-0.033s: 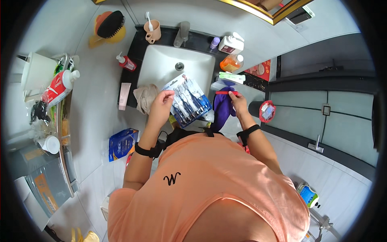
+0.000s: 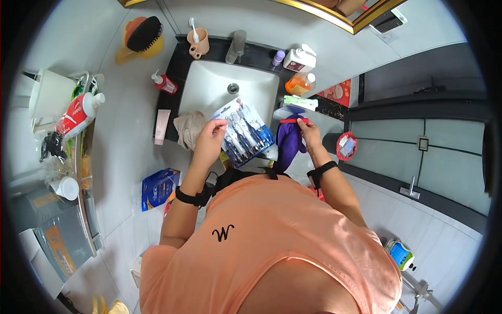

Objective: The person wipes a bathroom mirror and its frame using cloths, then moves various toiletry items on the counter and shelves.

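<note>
A blister pack of several toothbrushes (image 2: 252, 137), with a white and blue card, tilts over the front of the sink. Bent fingers of my left hand (image 2: 210, 137) close on its left edge. On the right, my right hand (image 2: 310, 132) pinches a slim red stick-like tool (image 2: 294, 121), pointing left; its kind I cannot make out. Just below that tool hangs a purple cloth (image 2: 290, 141). A beige cloth (image 2: 189, 128) lies bunched on the sink's front left rim, beside my left hand.
Around the white sink (image 2: 201, 78) stand a faucet (image 2: 236, 46), a cup with a toothbrush (image 2: 198, 43), a red pump bottle (image 2: 165, 83), a pink tube (image 2: 162, 126), an orange bottle (image 2: 299, 83), a white pump bottle (image 2: 300, 59) and a green-white box (image 2: 301, 101).
</note>
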`<state>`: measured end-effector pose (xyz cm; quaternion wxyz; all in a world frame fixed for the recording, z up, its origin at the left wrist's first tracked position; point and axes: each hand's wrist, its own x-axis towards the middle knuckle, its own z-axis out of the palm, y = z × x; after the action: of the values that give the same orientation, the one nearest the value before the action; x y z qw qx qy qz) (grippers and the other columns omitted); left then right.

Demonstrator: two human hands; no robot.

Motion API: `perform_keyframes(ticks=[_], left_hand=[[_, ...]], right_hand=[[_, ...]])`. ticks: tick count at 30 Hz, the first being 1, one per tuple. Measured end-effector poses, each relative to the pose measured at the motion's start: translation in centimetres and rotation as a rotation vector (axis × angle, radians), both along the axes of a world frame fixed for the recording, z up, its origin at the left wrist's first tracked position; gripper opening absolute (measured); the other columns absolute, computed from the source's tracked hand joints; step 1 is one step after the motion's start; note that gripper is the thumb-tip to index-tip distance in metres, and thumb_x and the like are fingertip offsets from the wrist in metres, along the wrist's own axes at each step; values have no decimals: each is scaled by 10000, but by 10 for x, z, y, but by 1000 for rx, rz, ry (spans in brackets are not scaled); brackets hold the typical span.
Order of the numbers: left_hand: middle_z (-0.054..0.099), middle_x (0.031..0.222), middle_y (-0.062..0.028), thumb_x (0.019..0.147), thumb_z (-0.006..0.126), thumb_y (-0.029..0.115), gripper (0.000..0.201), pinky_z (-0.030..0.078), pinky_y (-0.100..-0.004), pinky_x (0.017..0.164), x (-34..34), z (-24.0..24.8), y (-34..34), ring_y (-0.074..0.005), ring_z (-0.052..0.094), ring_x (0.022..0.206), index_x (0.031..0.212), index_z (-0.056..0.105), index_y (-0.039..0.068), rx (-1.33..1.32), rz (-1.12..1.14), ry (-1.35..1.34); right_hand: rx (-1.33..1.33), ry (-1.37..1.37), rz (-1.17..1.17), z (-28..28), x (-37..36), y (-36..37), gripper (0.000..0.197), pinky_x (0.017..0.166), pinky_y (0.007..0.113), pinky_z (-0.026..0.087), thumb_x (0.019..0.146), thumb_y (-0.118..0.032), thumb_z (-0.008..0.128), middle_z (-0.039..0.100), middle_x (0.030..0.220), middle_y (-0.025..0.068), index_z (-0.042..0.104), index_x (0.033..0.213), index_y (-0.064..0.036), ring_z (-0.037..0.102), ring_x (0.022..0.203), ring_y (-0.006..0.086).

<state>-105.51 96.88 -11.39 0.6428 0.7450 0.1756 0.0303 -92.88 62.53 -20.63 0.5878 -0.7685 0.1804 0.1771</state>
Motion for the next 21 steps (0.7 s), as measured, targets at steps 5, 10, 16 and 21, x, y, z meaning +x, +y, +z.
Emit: perform_keyframes(ticks=[5, 10, 16, 21], left_hand=[[674, 1029, -34, 1008, 580, 115, 212, 487, -271, 882, -15, 17, 12, -112, 623, 947, 1183, 643, 13, 143, -34, 92], [674, 997, -45, 996, 599, 115, 193, 502, -273, 848, 2, 10, 1, -112, 625, 908, 1155, 648, 18, 98, -15, 14], [679, 1027, -62, 963, 626, 97, 226, 510, -278, 758, 52, 74, 32, -123, 608, 811, 1178, 662, 38, 345, 61, -196], [608, 908, -96, 962, 632, 102, 222, 486, -308, 694, 146, 162, 96, -199, 599, 785, 1167, 685, 34, 580, 360, -596]], right_hand=[[4, 98, -30, 6, 23, 23, 355, 596, 297, 413, 878, -360, 792, 657, 809, -8, 742, 979, -22, 513, 663, 113], [-36, 188, -76, -70, 35, -20, 445, 767, 367, 522, 871, -300, 804, 702, 1007, 91, 653, 1155, 8, 635, 864, 199], [-132, 57, -84, -91, 43, 1, 498, 715, 359, 551, 892, -267, 792, 707, 1014, 111, 595, 1218, 53, 663, 829, 210], [-326, -12, 98, -109, 55, -10, 566, 758, 370, 554, 850, -326, 833, 694, 1097, 176, 620, 1194, 70, 670, 914, 227]])
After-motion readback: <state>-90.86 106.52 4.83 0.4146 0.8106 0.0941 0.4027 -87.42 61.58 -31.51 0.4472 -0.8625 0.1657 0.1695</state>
